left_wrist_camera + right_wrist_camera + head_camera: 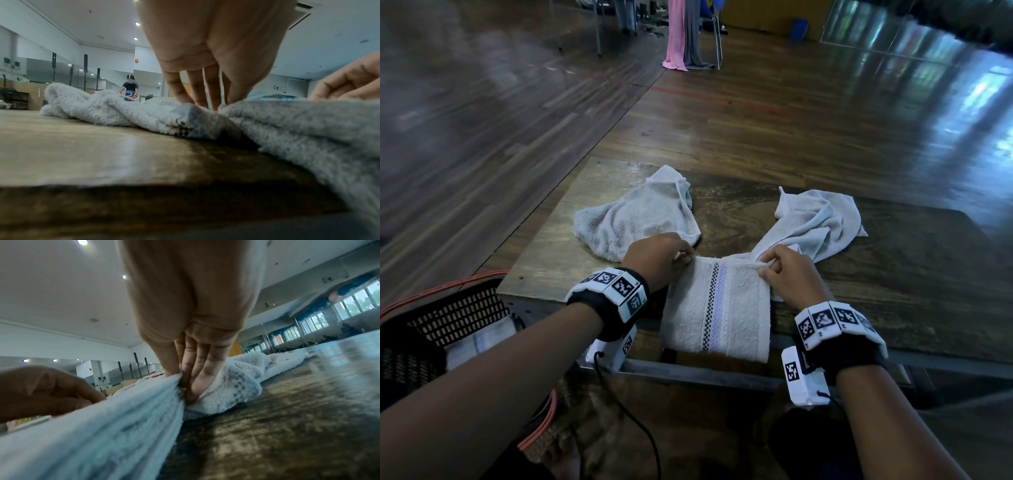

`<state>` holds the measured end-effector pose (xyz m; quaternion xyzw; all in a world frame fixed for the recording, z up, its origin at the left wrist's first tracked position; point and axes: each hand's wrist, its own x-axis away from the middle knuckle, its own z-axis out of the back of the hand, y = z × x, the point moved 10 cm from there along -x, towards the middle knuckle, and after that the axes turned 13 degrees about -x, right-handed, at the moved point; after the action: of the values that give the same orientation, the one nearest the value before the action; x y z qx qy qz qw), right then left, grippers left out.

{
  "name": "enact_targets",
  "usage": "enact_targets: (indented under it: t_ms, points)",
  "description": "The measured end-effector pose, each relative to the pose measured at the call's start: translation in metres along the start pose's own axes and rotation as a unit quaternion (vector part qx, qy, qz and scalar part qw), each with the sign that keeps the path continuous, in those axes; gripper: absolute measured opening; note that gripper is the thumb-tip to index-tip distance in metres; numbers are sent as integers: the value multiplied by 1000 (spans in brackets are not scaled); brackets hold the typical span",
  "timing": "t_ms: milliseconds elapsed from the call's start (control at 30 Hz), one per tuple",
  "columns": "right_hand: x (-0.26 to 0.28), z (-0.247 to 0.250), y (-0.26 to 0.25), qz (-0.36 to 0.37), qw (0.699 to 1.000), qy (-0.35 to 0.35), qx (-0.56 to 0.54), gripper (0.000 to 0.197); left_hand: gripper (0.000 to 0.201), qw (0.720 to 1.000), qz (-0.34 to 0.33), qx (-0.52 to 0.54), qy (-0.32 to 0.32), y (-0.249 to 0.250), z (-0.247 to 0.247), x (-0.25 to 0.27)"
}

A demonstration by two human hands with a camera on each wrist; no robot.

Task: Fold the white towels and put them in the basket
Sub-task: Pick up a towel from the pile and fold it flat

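Note:
A white towel with a checked stripe [717, 308] lies folded at the table's near edge, its front hanging over. My left hand [661, 253] pinches its far left corner [197, 113]. My right hand [784, 270] pinches its far right corner [174, 382]. A crumpled white towel [635, 217] lies behind my left hand. Another crumpled white towel [815, 222] lies behind my right hand. A black mesh basket [438, 329] with an orange rim stands low at the left, with a folded white towel [479, 342] inside.
The wooden table [893, 274] stands on a shiny wood floor. A chair draped with pink and grey cloth [685, 34] is far behind. A cable [626, 411] hangs from my left wrist device. A person [130, 88] stands far off.

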<state>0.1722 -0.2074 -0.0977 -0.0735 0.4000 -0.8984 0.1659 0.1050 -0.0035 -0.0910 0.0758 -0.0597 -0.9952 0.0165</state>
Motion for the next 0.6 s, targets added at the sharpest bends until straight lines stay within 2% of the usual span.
enact_targets:
  t_ms: [167, 300, 433, 600]
  points:
    - [3, 8, -17, 67, 997, 40, 18, 8, 14, 1000, -5, 11, -17, 1, -2, -2]
    - [5, 7, -31, 126, 991, 35, 31, 13, 10, 999, 7, 25, -25, -2, -4, -4]
    - [2, 2, -24, 106, 994, 13, 9, 12, 9, 998, 21, 47, -28, -6, -6, -4]
    - [-1, 1, -19, 78, 996, 33, 6, 12, 8, 995, 46, 83, -15, -12, -5, -6]
